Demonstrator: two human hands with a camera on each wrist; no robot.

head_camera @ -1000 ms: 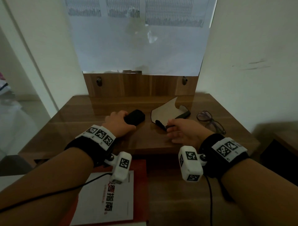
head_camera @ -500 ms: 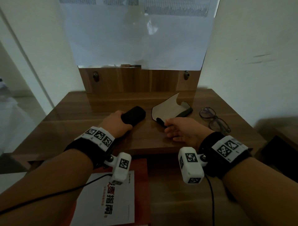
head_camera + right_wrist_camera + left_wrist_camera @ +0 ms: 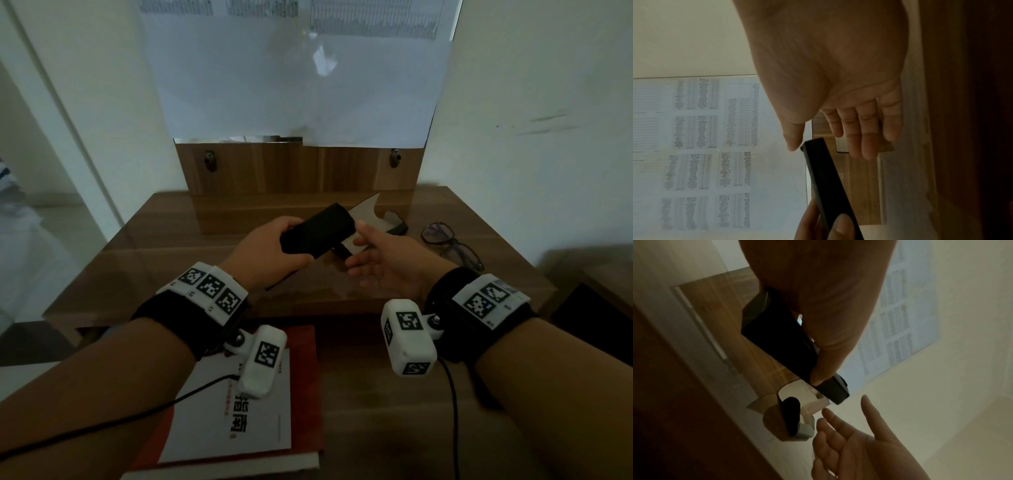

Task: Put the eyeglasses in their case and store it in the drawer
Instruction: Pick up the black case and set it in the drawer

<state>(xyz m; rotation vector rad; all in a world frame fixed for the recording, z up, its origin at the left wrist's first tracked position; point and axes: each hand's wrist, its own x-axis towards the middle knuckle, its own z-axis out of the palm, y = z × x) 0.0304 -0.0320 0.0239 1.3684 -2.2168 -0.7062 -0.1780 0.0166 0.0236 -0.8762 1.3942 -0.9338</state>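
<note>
My left hand [image 3: 270, 250] grips a flat black case [image 3: 318, 233] by its left end and holds it tilted above the wooden tabletop [image 3: 164, 267]. In the left wrist view the thumb lies along the black case [image 3: 777, 337]. My right hand [image 3: 373, 257] is open, fingers straight, just beside the case's right end, holding nothing; its fingers [image 3: 865, 138] show close to the black case [image 3: 828, 186]. The eyeglasses [image 3: 452, 245] lie unfolded on the table at the right. An opened dark piece with beige lining [image 3: 371, 210] lies on the table behind the hands.
A wooden back panel [image 3: 298, 168] with paper sheets [image 3: 301, 75] above it closes off the table's far side. White walls stand on both sides. A red-covered book [image 3: 239, 404] lies on a lower wooden surface in front of the table edge.
My left hand has lifted the black case off the table and swung it rightward. My right hand has left the beige-lined piece, risen and opened beside the case.
</note>
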